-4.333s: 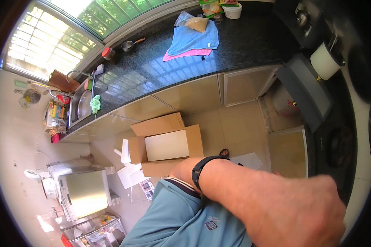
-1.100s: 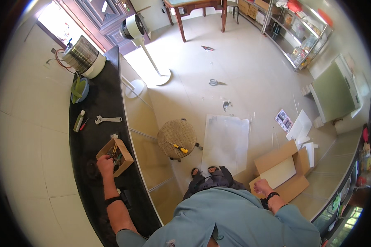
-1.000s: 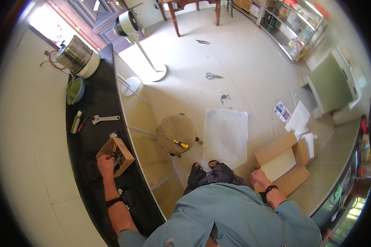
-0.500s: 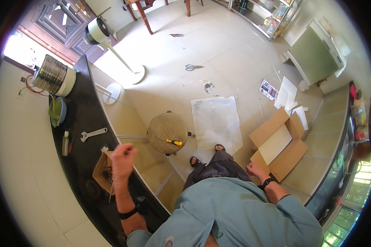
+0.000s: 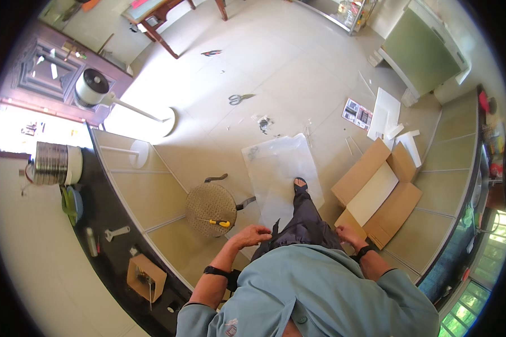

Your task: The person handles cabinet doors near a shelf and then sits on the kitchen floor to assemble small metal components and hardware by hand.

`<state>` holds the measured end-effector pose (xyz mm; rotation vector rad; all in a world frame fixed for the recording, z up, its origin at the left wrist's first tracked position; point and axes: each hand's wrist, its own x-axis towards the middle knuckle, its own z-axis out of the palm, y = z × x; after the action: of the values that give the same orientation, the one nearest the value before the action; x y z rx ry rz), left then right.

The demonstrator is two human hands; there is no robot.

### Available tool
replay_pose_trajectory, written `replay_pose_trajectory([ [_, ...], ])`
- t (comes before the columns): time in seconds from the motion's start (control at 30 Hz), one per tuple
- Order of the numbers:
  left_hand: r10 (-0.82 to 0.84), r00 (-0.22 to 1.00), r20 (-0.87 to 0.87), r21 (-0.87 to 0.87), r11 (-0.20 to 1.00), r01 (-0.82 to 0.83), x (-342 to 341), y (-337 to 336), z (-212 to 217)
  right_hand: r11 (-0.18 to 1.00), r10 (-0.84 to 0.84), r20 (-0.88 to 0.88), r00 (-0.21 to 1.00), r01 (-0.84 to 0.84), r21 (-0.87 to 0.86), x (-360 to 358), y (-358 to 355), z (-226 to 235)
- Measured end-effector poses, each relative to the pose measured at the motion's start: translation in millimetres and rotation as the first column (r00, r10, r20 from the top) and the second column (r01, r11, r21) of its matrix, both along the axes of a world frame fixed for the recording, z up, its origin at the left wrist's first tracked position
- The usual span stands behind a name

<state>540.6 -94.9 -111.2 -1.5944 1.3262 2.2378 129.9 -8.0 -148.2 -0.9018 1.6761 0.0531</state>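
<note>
My left hand (image 5: 251, 236) hangs low in front of my dark trousers, fingers loosely stretched, with nothing visible in it. On my right side, my right hand (image 5: 351, 235) is closed at the near flap of an open cardboard box (image 5: 404, 206); the fingertips are partly hidden. A pale flat surface shows inside the box. Left of my left hand stands a round woven-top stool (image 5: 208, 203), on which lies a yellow-handled screwdriver (image 5: 222, 223). A small open carton (image 5: 158, 279) with metal tools sits on the dark counter to my left.
A translucent sheet (image 5: 264, 168) lies under my foot. Scissors (image 5: 237, 100), pliers (image 5: 211, 53) and scraps lie farther out. White panels (image 5: 385, 112) rest beyond the box. A fan (image 5: 166, 121) stands far left. On the counter are a wrench (image 5: 117, 233) and a steel-sided appliance (image 5: 52, 163).
My left hand has moved from above the small carton on the counter, down and right to my front. My view has shifted and one foot is forward. My right hand stays at the cardboard box.
</note>
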Motion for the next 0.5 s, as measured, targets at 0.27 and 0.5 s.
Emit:
replay_pose_trajectory([
  [0.27,-0.657,0.753,0.041,-0.156,0.740,0.654,-75,-64,-65,0.900,-0.422,0.101,0.901,0.430,-0.077,-104,-115,-22],
  [0.5,-0.280,0.900,0.335,-0.484,0.768,0.419,-134,-183,-42,0.952,-0.219,-0.066,0.973,0.198,-0.233,-159,-189,-13],
])
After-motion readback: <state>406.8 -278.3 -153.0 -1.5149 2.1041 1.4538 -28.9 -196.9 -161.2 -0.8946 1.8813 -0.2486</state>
